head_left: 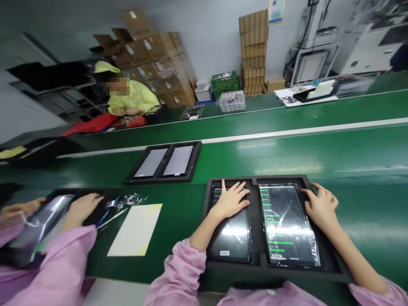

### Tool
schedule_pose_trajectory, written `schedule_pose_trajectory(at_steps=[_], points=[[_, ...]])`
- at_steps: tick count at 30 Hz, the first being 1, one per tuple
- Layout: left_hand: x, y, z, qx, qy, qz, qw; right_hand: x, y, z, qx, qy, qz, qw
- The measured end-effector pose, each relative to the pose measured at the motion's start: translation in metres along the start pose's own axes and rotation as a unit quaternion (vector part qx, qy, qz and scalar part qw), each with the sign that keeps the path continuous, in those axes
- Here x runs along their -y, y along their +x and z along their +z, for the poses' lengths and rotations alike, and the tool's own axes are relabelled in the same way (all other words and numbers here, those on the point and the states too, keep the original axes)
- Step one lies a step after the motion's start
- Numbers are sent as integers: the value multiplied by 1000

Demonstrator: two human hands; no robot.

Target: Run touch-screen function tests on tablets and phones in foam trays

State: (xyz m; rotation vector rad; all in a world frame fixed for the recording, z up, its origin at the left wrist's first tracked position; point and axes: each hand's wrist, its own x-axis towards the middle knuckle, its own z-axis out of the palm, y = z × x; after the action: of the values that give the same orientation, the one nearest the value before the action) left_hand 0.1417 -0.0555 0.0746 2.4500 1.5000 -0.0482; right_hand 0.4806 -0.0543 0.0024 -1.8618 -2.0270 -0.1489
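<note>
Pink sleeve (181, 274): nearest
Bench (242, 158): green; cartons (164, 63) stacked behind
Left hand (230, 200): fingers spread on left tablet (231, 240)
Right hand (322, 206): fingers parted over tray (242, 267) rim, beside right tablet (288, 225)

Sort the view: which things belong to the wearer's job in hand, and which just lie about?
In the job:
black tray, at the right hand
left screen, under the left hand
right screen, in the tray

Apparently lying about:
paper sheet
green crate
cardboard boxes

left hand (230, 200) on left screen (230, 240) | right hand (322, 207) at black tray (256, 227) rim | right screen (285, 225): green text
</note>
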Motion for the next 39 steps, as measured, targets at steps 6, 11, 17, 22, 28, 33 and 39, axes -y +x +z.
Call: schedule_pose_trajectory(at_steps=[6, 11, 17, 22, 28, 33, 39], points=[[-66, -72, 63, -161, 131, 180, 962, 0, 0, -1, -2, 15, -6, 1000], [-102, -102, 119, -310, 208, 218, 902, -7, -1, 8, -13, 59, 9, 998], [-84, -70, 114, -347, 216, 171, 897, -35, 6, 9, -103, 230, 40, 967], [-50, 25, 95, -384, 237, 46, 891, -39, 7, 6, -187, 225, 83, 953], [19, 119, 59, -335, 141, 52, 930, -35, 9, 24, -193, 225, 43, 954], [88, 95, 41, -365, 37, 35, 930, -36, 8, 31, -181, 235, 58, 953], [160, 25, 37, -419, -29, -206, 884, -31, 7, 29, -177, 244, 50, 952]])
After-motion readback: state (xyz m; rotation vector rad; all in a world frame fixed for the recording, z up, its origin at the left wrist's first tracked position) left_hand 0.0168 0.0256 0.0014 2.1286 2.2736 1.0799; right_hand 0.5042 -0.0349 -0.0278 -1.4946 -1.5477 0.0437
